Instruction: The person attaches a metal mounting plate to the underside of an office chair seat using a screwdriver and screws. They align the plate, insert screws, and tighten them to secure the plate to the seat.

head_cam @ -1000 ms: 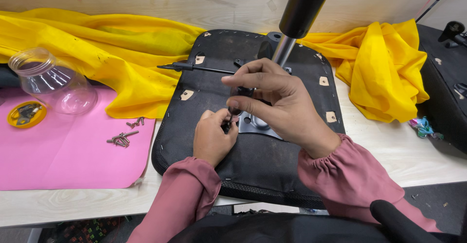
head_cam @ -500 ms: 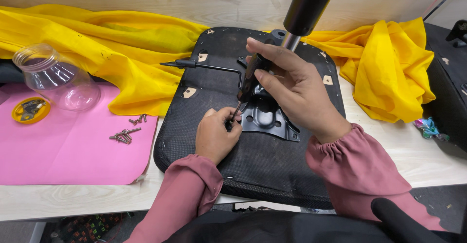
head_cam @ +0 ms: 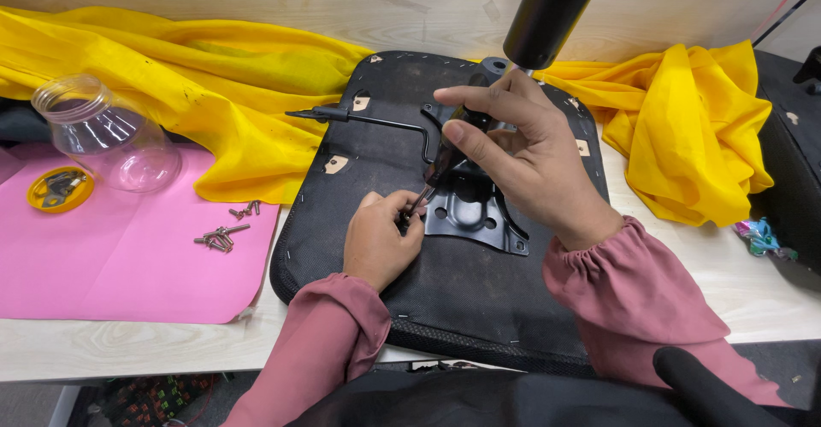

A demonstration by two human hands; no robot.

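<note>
Black seat base, yellow cloth, pink sheet, mauve sleeves.

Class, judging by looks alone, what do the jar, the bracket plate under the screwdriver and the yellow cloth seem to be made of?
Jar: clear plastic, probably; see-through, glossy highlights, threaded neck.
Bracket plate: pressed metal with a black, slightly shiny coat; stamped ridges and bolt holes.
Yellow cloth: thin woven fabric, matte, falling in soft folds.
</note>
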